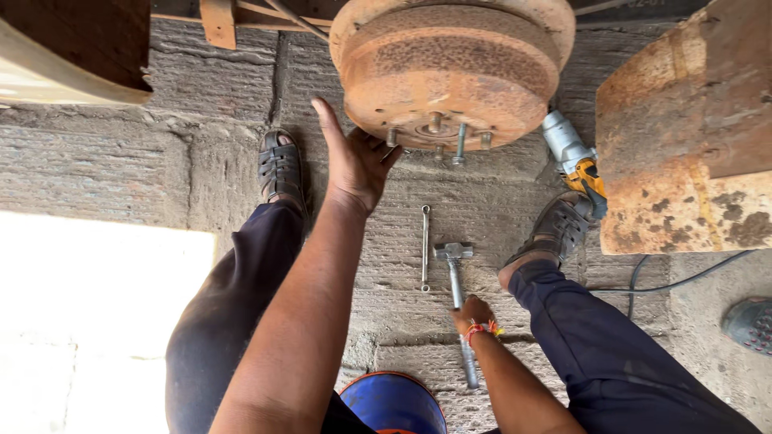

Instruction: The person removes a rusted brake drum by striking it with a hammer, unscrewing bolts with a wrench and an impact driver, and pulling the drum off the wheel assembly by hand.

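My left hand (351, 157) is raised with its fingers spread, its palm pressed against the lower left edge of a large rusty brake drum (450, 68) that has several studs sticking out of its face. My right hand (473, 312) reaches down to the concrete floor and is closed on the grey handle of a metal hammer (456, 265), whose head lies toward the drum. A slim ring spanner (425, 245) lies just left of the hammer.
A grey and yellow power tool (572, 157) lies by my right sandal (559, 229). A rusty metal block (683, 137) stands at right, with a cable (683, 281) below it. A blue round container (392, 402) sits between my legs. Another person's shoe (749, 323) shows at far right.
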